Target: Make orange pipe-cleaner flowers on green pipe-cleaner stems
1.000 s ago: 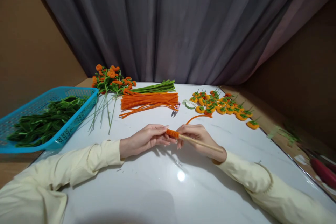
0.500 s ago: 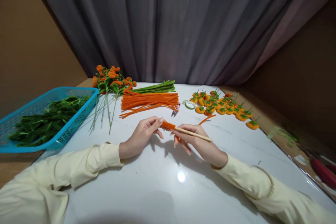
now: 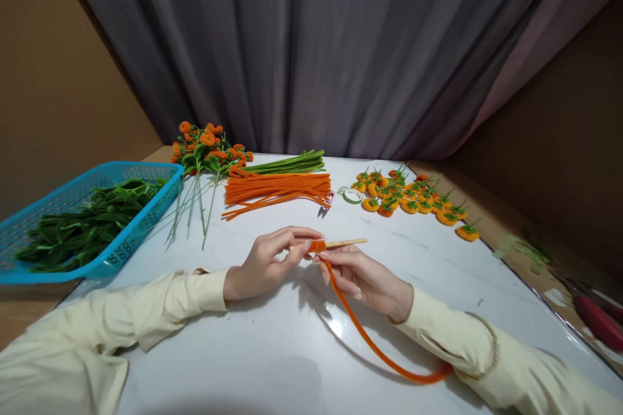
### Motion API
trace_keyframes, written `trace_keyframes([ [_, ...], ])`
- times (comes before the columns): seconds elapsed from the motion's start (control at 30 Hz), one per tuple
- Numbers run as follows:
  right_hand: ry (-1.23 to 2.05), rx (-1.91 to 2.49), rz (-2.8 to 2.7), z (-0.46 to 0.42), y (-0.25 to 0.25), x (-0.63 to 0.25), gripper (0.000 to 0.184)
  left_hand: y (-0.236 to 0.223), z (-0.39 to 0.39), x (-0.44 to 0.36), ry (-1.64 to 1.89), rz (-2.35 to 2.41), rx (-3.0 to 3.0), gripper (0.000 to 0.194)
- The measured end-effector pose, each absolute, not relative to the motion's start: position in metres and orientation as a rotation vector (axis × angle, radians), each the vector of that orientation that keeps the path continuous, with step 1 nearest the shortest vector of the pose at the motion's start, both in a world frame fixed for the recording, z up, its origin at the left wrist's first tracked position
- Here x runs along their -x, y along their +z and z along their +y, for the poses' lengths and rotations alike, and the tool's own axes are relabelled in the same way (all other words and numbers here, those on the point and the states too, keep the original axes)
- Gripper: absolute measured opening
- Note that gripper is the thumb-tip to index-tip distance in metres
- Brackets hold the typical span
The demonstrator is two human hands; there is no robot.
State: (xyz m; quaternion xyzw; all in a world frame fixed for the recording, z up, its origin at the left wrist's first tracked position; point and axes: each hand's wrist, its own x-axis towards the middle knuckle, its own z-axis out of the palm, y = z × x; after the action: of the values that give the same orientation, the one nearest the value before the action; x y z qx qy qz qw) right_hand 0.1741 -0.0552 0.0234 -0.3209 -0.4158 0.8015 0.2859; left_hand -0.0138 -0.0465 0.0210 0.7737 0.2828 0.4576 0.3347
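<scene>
Gripping the orange fuzzy coil (image 3: 318,246) on a pale wooden stick (image 3: 351,242) with the left hand (image 3: 265,264), pinching a trailing orange fuzzy strand (image 3: 422,379) with the right hand (image 3: 377,282), above the white marbled desk (image 3: 219,363). Best wound under light, even tension, laid snugly in 1 layer.

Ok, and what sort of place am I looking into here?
Probably a small craft workspace: there's a bundle of orange fuzzy stems, a blue basket of fuzzy green leaves, and a roll of tape on a white table.
</scene>
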Motion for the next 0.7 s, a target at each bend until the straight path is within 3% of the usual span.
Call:
trace_keyframes([
  [0.23,2.124,0.893,-1.102,-0.053,0.02,-0.173,0.024,0.02,-0.033,0.013,1.044,0.928,-1.732,0.031],
  [0.5,1.894,1.249,-1.66,-0.053,0.038,-0.182,0.023,0.019,-0.026,0.009,0.926,0.956,-1.514,0.033],
  [0.7,1.8,1.196,-1.915,-0.041,0.038,-0.192,0.022,0.014,-0.02,0.008,0.813,0.982,-1.433,0.033],
])
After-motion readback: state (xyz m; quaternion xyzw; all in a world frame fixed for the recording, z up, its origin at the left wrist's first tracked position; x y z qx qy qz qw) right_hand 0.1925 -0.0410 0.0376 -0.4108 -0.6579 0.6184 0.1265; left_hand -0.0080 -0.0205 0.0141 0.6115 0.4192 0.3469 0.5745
